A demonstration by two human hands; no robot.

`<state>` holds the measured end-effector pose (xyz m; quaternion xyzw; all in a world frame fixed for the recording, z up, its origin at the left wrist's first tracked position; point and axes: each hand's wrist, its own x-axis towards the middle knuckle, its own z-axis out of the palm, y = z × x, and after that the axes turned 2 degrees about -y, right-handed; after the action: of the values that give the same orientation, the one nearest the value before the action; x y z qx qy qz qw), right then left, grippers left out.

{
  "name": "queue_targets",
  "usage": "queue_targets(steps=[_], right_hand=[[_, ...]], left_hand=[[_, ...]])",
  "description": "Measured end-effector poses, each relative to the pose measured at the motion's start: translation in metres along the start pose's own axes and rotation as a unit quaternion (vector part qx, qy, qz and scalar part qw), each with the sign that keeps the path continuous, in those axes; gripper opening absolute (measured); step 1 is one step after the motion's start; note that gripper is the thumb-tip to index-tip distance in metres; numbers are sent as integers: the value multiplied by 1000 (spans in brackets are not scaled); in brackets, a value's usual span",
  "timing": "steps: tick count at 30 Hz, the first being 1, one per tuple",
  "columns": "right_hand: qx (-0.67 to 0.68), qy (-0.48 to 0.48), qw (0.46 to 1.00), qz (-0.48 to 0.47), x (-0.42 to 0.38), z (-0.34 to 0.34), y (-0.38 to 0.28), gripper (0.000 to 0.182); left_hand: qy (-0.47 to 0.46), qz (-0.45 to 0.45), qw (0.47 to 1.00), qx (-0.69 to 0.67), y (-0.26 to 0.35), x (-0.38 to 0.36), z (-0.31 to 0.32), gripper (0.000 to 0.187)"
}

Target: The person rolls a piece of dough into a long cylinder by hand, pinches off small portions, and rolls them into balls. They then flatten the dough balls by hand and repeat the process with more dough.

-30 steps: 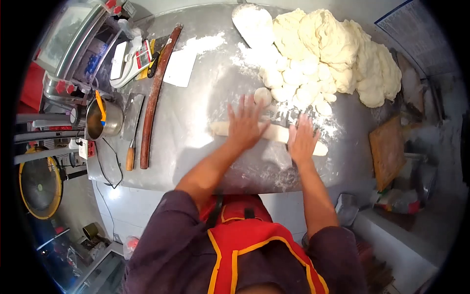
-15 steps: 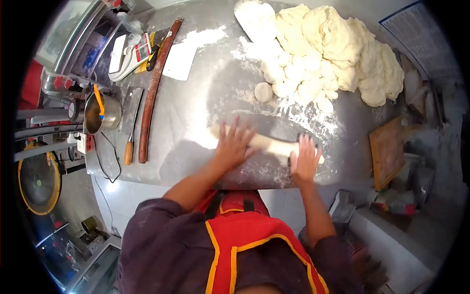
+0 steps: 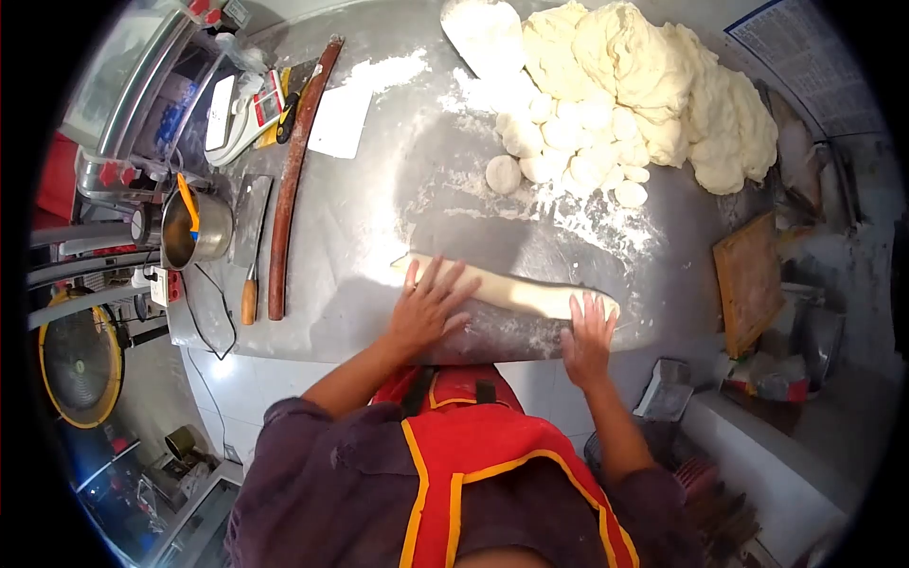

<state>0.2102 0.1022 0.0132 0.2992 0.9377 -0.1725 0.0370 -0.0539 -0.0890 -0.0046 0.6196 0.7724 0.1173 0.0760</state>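
A long pale dough roll (image 3: 524,294) lies crosswise near the front edge of the metal table. My left hand (image 3: 428,310) rests with spread fingers over its left part. At the right end, my right hand (image 3: 590,339) has its fingertips on the dough, fingers stretched out. Beyond the roll, a small round dough piece (image 3: 503,174) sits beside a cluster of dough pieces (image 3: 578,142). Behind these rises a large mound of dough (image 3: 653,71).
Dry flour (image 3: 606,222) is strewn over the metal table (image 3: 369,218). To the left lie a long wooden rod (image 3: 295,180), a cleaver (image 3: 250,222), a white sheet (image 3: 341,120) and a scale (image 3: 248,114). A metal pot (image 3: 213,230) stands at the left edge, a wooden board (image 3: 748,284) at the right.
Both hands have drawn back toward my body, and the dough roll has come nearer to the front edge. My left hand has also shifted a little left.
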Motion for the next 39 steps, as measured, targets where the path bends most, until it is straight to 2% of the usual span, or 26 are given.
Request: queue_targets(steps=[1, 5, 7, 9, 10, 12, 14, 16, 18, 19, 21, 23, 26, 29, 31, 32, 33, 36, 37, 39], right_hand=[[-8, 81, 996, -34, 16, 2, 2, 56], [-51, 78, 996, 10, 88, -16, 6, 55], [-74, 85, 994, 0, 113, -22, 6, 54], [-49, 79, 996, 0, 125, -14, 11, 54], [-36, 75, 997, 0, 127, -14, 9, 53], [-7, 63, 998, 22, 101, -12, -3, 55], [-4, 43, 999, 18, 59, -11, -12, 56], [-54, 46, 997, -20, 7, 7, -14, 57], [-54, 71, 996, -27, 10, 9, -14, 58], [-54, 82, 995, -25, 10, 9, -17, 59], [-55, 64, 996, 36, 54, 2, -8, 59], [-83, 142, 985, 56, 100, 3, 13, 59], [-86, 212, 965, 126, 154, -4, 34, 57], [-56, 135, 989, 31, 128, -7, 29, 56], [-90, 40, 995, -6, 80, -20, 6, 57], [-81, -17, 997, 7, 56, -24, -5, 59], [-45, 25, 998, -24, 22, -4, 0, 60], [4, 33, 999, 1, -2, -1, -14, 62], [-16, 98, 995, -11, 14, 7, -9, 61], [-68, 86, 994, 27, 51, 4, 6, 61]], left_hand=[[6, -20, 1000, 8, 0, 16, -2, 60], [48, -77, 996, 7, -3, 98, -6, 58], [78, 2, 997, -11, 4, 139, 18, 54], [27, 36, 998, -44, 37, 176, 28, 53], [72, 49, 986, -140, 50, 181, 32, 53], [26, 18, 994, -106, 61, 158, 35, 59], [34, 48, 989, -134, 66, 109, 14, 67], [22, 82, 993, -80, 71, 48, 23, 75], [2, 69, 997, -43, 73, 37, 29, 77], [-10, 67, 997, -26, 73, 34, 27, 78], [15, -1, 999, -41, 68, 80, 36, 75], [37, -73, 996, -39, 55, 137, 28, 72], [117, -74, 990, 14, 29, 189, 18, 71], [34, -35, 998, -49, 27, 156, 11, 71], [-33, -12, 998, -51, 34, 104, 4, 73], [-21, 7, 999, -49, 39, 75, 2, 74], [-13, 27, 998, -47, 44, 48, 1, 76], [-39, 30, 999, -19, 43, 16, 9, 78], [-27, 4, 1000, -9, 40, 26, 9, 77], [-4, -44, 999, 13, 31, 71, 13, 75]])
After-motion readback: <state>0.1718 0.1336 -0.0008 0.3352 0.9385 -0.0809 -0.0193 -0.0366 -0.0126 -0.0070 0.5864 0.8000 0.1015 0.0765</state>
